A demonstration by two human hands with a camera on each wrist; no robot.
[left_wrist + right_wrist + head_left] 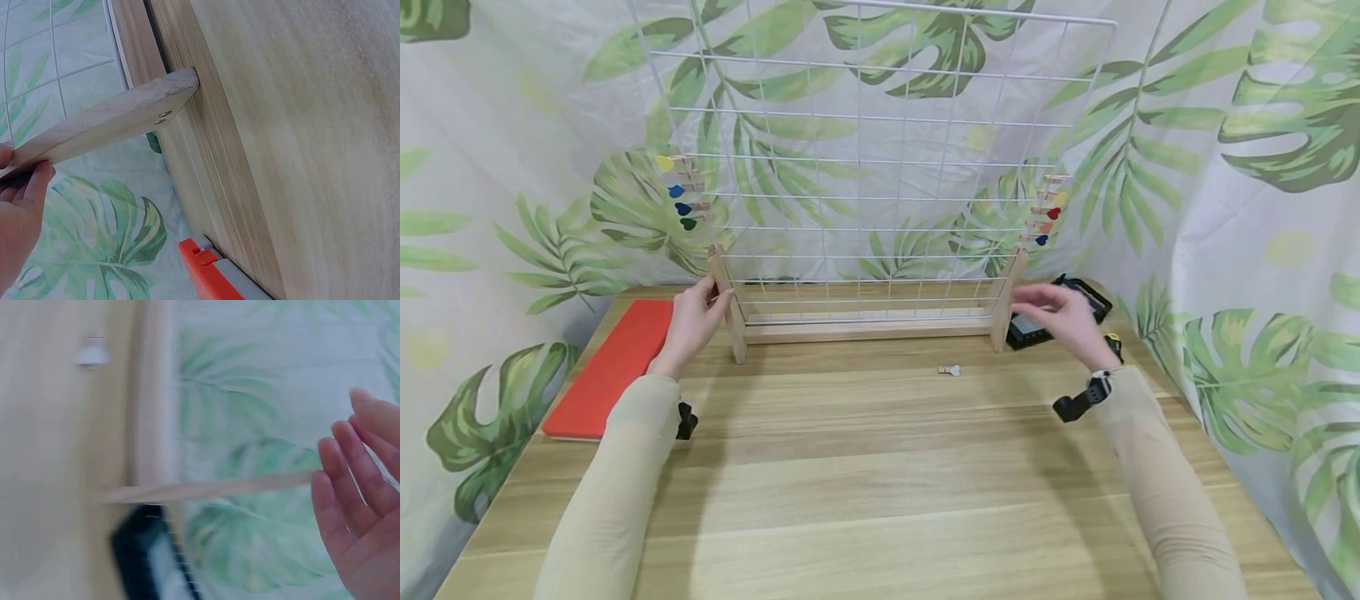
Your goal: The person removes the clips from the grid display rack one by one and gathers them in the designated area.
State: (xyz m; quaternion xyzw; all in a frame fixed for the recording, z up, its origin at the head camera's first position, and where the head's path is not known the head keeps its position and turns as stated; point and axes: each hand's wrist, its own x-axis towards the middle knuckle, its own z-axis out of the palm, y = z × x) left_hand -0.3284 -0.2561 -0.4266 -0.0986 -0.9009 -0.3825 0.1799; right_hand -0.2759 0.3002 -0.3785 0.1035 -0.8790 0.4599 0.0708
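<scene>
— Head view: left hand (694, 321) gripping wooden left foot (728, 307) of grid rack (880, 167), steadying it at table (880, 467) back edge, beside red pad (617, 367).
— And rightward?
— Passing small peg (951, 370) lying loose; right hand (1060, 321) hovering, fingers spread, holding nothing, nearing right foot (1009, 300), before black device (1060, 321).

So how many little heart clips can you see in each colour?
yellow hearts: 2
blue hearts: 3
green heart: 1
red heart: 1
orange heart: 1
white heart, lying on the table: 1
Total: 9 heart clips
</scene>
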